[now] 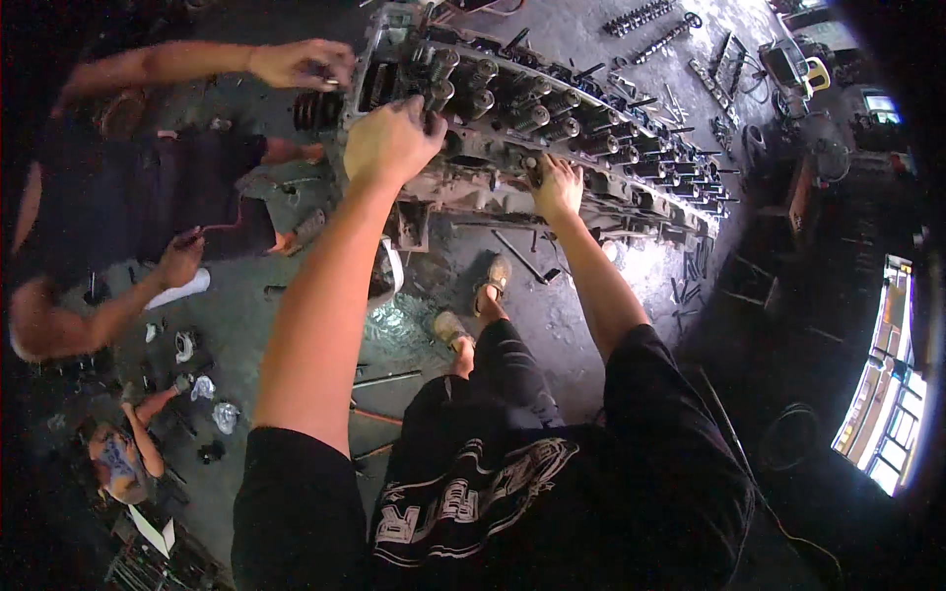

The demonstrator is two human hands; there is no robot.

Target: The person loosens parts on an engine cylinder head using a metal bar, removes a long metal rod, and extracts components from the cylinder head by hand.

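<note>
A long, greasy engine lies across the upper middle, with rows of valve springs along its top. My left hand rests at its left part, fingers bent over the near edge beside the springs. Its fingertips are partly hidden, so whatever they grip does not show. Farther right, my right hand is on the engine's near side with fingers curled in. A small rounded part shows by its fingers; I cannot tell what it is.
At left, a co-worker's hand hovers by the engine's end; the other hand holds a thin red tool. Another person is lower left. Camshafts lie beyond the engine. A long-handled tool lies on the floor near my feet.
</note>
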